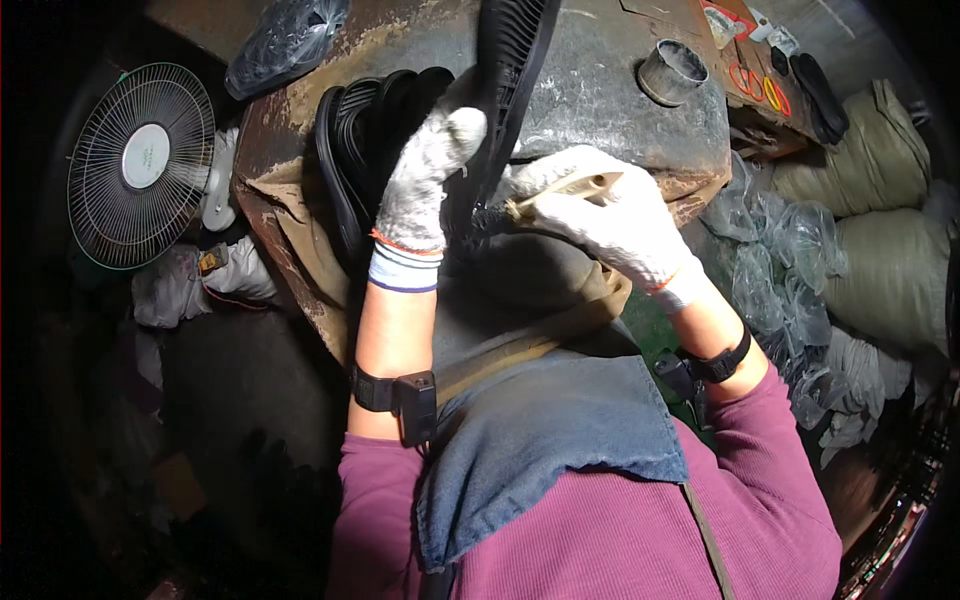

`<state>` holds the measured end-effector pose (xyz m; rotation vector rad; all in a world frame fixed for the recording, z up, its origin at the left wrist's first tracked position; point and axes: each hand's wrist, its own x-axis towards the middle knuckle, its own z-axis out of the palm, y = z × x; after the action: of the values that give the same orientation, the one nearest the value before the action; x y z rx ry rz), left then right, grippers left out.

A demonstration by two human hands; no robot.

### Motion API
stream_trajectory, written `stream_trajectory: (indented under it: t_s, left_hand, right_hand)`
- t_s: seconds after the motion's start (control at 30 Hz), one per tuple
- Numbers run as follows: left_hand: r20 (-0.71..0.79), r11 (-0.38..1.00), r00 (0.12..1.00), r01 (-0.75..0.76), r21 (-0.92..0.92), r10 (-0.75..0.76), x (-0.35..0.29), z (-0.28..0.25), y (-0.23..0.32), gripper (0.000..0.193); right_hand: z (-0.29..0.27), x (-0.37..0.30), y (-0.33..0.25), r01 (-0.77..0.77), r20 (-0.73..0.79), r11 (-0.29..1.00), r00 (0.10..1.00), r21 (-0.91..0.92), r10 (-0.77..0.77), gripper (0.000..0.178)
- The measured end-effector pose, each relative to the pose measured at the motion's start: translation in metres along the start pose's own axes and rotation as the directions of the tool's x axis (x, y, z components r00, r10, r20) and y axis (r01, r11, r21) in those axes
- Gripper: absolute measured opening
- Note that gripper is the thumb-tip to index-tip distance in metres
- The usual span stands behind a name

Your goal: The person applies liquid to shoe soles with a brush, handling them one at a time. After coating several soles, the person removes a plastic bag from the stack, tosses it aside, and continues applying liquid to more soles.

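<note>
In a white knitted glove, my left hand [420,175] is closed around a long black shoe sole [518,75], standing on end with its ribbed side partly showing. My right hand [625,220], gloved in the same way, grips a brush [578,190] by its pale handle. The dark bristles are at the lower part of the sole, apparently touching it. Several more black soles [345,130] stand in a row just left of my left hand. A small grey cup [674,74] sits on the worn bench [590,95] beyond my right hand.
A standing fan [142,155] is at the left. Dark plastic wrapping [285,45] lies on the bench's far left corner. At the right are clear plastic bags [775,250], stuffed sacks [890,270] and a side surface holding coloured rings [772,93] and a dark sole [820,95].
</note>
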<state>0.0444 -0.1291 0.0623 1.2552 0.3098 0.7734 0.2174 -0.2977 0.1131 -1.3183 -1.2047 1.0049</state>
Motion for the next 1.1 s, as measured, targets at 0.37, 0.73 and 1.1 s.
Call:
stream_trajectory:
  t_s: [0.37,0.73,1.1]
  left_hand:
    - [-0.147,0.922,0.911,0.386,-0.027,-0.386,-0.018,0.044,0.004,0.056]
    - [-0.051,0.745,0.88,0.368,-0.556,-0.473,-0.209,0.011,0.055,0.067]
    - [-0.854,-0.299,-0.314,-0.933,0.198,0.414,-0.662,0.118,0.054,0.086]
  right_hand:
    - [-0.069,0.06,0.026,0.288,-0.137,0.622,0.828,-0.728,-0.543,0.016]
    - [-0.04,0.061,-0.007,0.232,-0.264,0.828,0.874,-0.51,-0.407,0.027]
    - [-0.004,0.132,-0.031,0.508,0.002,0.618,0.773,-0.6,-0.634,0.044]
